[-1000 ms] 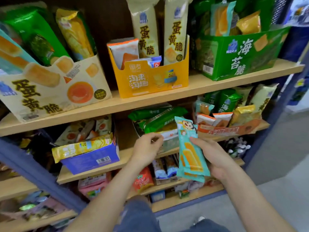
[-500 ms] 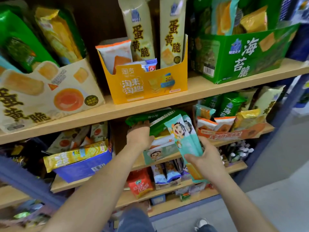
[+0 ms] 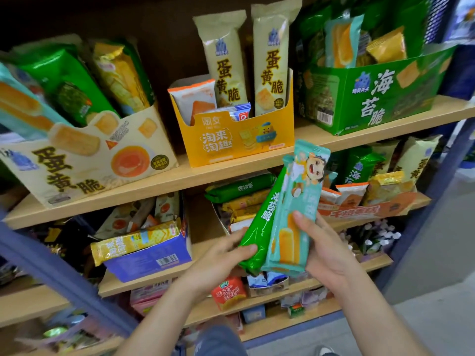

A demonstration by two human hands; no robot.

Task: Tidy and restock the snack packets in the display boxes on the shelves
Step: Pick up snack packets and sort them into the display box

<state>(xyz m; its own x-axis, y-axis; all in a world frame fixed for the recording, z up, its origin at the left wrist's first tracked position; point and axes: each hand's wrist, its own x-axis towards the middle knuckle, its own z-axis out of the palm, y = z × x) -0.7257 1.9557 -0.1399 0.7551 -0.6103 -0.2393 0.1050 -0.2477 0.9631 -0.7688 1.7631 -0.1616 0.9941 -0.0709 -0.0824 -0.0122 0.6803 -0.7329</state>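
Note:
My right hand grips a long teal snack packet with a cartoon child on it, held upright in front of the middle shelf. Beside it, my left hand grips a green seaweed-crisp packet by its lower end. The two packets touch side by side. Behind them a display box on the middle shelf holds a green packet and yellow packets lying flat.
The top shelf carries a cream box, a yellow box and a green box, all with upright packets. A blue box sits at middle left, an orange tray at middle right. Lower shelves hold small snacks.
My left hand has pulled a green packet out of the middle box and brought it beside the teal packet. My right hand has lifted the teal packet upright.

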